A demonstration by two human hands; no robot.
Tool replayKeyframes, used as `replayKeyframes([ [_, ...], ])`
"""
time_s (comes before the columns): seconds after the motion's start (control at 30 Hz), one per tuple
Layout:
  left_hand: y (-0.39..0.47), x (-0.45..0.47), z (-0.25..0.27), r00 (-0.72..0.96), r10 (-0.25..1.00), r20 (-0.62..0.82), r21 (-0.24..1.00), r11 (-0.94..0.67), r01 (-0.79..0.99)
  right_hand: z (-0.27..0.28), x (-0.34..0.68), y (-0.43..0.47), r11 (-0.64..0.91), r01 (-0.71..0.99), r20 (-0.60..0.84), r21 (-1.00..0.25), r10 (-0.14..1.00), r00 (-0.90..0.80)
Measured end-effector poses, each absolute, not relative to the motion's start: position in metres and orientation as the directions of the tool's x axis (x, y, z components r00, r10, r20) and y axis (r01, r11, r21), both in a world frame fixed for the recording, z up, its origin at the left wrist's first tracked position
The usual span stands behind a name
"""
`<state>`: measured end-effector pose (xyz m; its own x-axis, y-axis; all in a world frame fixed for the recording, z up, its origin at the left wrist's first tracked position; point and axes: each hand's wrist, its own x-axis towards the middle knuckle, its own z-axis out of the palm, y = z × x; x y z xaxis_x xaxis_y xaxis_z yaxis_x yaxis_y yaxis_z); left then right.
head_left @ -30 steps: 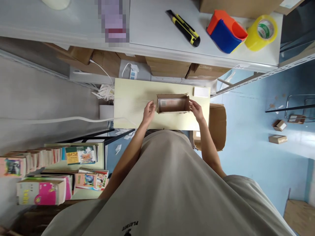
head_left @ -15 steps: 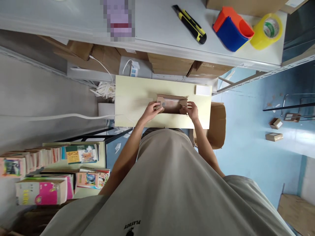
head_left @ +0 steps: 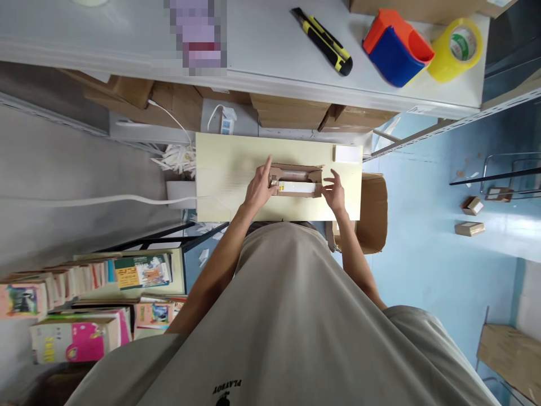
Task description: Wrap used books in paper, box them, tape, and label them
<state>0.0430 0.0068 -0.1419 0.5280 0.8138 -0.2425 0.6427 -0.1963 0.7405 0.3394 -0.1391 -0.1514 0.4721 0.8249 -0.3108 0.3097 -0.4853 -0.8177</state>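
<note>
A small brown cardboard box (head_left: pixel 291 167) sits on the pale yellow table in front of me, its top partly open. Along its near side shows a flap with a white label strip (head_left: pixel 298 186). At the box's left end is my left hand (head_left: pixel 258 186), its thumb on the corner and its index finger stretched forward along the outside. My right hand (head_left: pixel 335 193) is at the right end, thumb touching the flap's edge and the other fingers spread apart above the table. What lies inside the box is mostly hidden.
A white block-like item (head_left: pixel 347 153) rests at the table's (head_left: pixel 228 155) far right. The shelf beyond carries a utility knife (head_left: pixel 324 42), a red-and-blue tape dispenser (head_left: pixel 395 51) and a yellow tape roll (head_left: pixel 435 59). A large open carton (head_left: pixel 374 214) stands right; books (head_left: pixel 76 338) fill the lower left.
The near flap with the white label has come into view across the box opening. My left index finger has straightened forward, and my right fingers have spread off the box's end.
</note>
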Motion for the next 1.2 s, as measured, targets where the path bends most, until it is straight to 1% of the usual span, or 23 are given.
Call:
replayKeyframes([
  [0.07, 0.005, 0.046, -0.138, 0.540, 0.821, -0.185, 0.731, -0.252, 0.634, -0.147, 0.339, -0.135, -0.408, 0.345, -0.244, -0.845, 0.869, 0.430],
  [0.13, 0.002, 0.046, -0.137, 0.524, 0.829, -0.195, 0.718, -0.243, 0.652, -0.144, 0.340, -0.134, -0.362, 0.387, -0.206, -0.848, 0.898, 0.389],
  [0.27, -0.006, 0.044, -0.144, 0.507, 0.828, -0.239, 0.726, -0.195, 0.660, -0.148, 0.340, -0.135, -0.380, 0.430, -0.233, -0.819, 0.905, 0.356],
  [0.4, -0.009, 0.043, -0.153, 0.503, 0.829, -0.243, 0.740, -0.177, 0.649, -0.159, 0.334, -0.135, -0.396, 0.371, -0.219, -0.840, 0.873, 0.436],
  [0.53, -0.010, 0.046, -0.155, 0.504, 0.825, -0.254, 0.739, -0.170, 0.652, -0.168, 0.332, -0.133, -0.427, 0.299, -0.248, -0.854, 0.837, 0.488],
  [0.67, -0.010, 0.051, -0.152, 0.502, 0.826, -0.257, 0.739, -0.167, 0.653, -0.177, 0.338, -0.131, -0.423, 0.252, -0.270, -0.870, 0.838, 0.474],
  [0.83, -0.011, 0.054, -0.152, 0.487, 0.835, -0.256, 0.732, -0.161, 0.662, -0.183, 0.339, -0.128, -0.438, 0.208, -0.289, -0.875, 0.815, 0.502],
  [0.97, -0.011, 0.056, -0.147, 0.459, 0.840, -0.288, 0.669, -0.166, 0.725, -0.177, 0.337, -0.129, -0.425, 0.218, -0.285, -0.879, 0.832, 0.476],
  [1.03, -0.008, 0.063, -0.137, 0.457, 0.850, -0.261, 0.628, -0.210, 0.749, -0.168, 0.341, -0.127, -0.413, 0.250, -0.285, -0.876, 0.860, 0.423],
  [1.1, -0.002, 0.078, -0.118, 0.471, 0.860, -0.195, 0.604, -0.273, 0.749, -0.150, 0.353, -0.118, -0.369, 0.324, -0.232, -0.871, 0.891, 0.391],
  [1.13, 0.003, 0.088, -0.106, 0.483, 0.861, -0.157, 0.600, -0.306, 0.740, -0.138, 0.361, -0.110, -0.321, 0.371, -0.167, -0.871, 0.905, 0.391],
  [1.2, 0.016, 0.115, -0.077, 0.514, 0.853, -0.083, 0.605, -0.367, 0.707, -0.104, 0.385, -0.085, -0.182, 0.475, 0.032, -0.861, 0.912, 0.408],
])
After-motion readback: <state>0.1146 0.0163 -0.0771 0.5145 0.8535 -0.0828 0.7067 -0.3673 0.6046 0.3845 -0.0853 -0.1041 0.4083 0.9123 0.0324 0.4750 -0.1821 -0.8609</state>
